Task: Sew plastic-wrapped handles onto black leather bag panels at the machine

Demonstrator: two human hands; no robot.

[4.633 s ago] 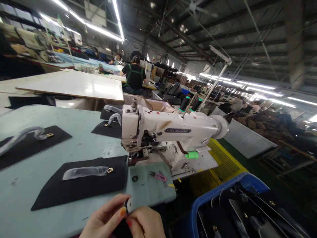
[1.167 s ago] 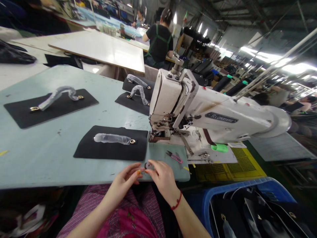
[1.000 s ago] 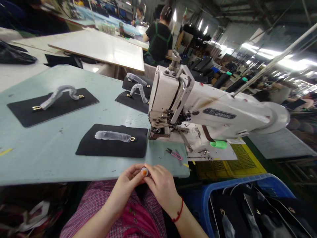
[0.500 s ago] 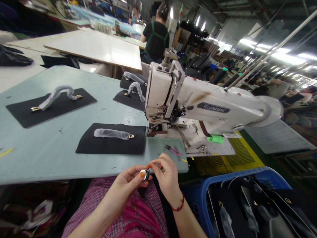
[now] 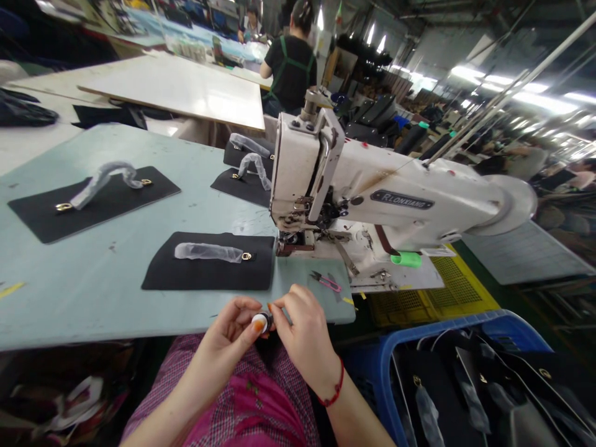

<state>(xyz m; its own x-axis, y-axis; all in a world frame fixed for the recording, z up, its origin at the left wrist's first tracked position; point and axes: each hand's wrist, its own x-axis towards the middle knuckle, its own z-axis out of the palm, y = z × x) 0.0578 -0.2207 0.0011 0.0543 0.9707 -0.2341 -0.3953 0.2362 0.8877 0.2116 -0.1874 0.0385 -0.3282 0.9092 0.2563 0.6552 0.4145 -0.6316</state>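
Observation:
Just off the table's front edge, my left hand (image 5: pixel 233 335) pinches a small round bobbin (image 5: pixel 261 322), white on its face and dark around its side. My right hand (image 5: pixel 298 323), with a red bracelet at the wrist, has its thumb and forefinger pressed together at the bobbin's right side; what they pinch is too small to make out. Beyond the hands a black panel (image 5: pixel 205 276) with a plastic-wrapped handle (image 5: pixel 209 251) lies flat on the pale green table (image 5: pixel 112 304). The white sewing machine (image 5: pixel 363 186) stands at the table's right.
Pink thread snips (image 5: pixel 326 281) lie near the machine base. More black panels (image 5: pixel 46 220) with wrapped handles rest at the left and back. A blue basket (image 5: pixel 386 366) of black pieces stands at the right, near a yellow crate (image 5: pixel 447 285). A person (image 5: pixel 291 65) sits beyond.
Both hands have moved slightly left with the bobbin. My right hand has turned so that more of its back shows.

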